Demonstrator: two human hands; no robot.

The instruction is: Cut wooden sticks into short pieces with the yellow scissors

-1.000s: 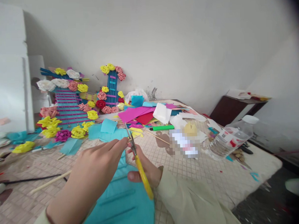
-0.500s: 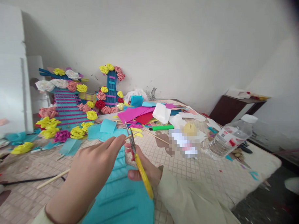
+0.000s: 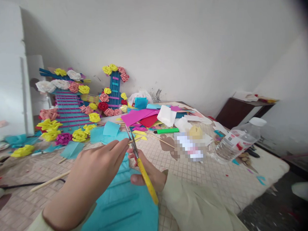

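My left hand [image 3: 100,164] is closed around a thin wooden stick [image 3: 50,181]. One end of the stick points out to the lower left; its other end shows past my fingertips. There it crosses the blades of the scissors [image 3: 147,181], which have yellow handles. Those scissors are gripped in my right hand [image 3: 149,169], their blades slightly apart and pointing away from me. Below both hands lies a turquoise paper-covered piece [image 3: 127,210] with raised ridges. My left hand and forearm cover part of it and the middle of the stick.
Two panels with paper flowers, a wide one [image 3: 70,110] and a narrow one [image 3: 115,90], lean at the back. Coloured paper [image 3: 136,116], a green marker [image 3: 167,131] and another thin stick [image 3: 162,141] lie beyond my hands. A plastic bottle [image 3: 237,143] stands tilted-looking at right.
My left hand and the stick have shifted slightly left. The scissors' tips have moved a little left too, the blades still at the stick. The objects on the table stay put.
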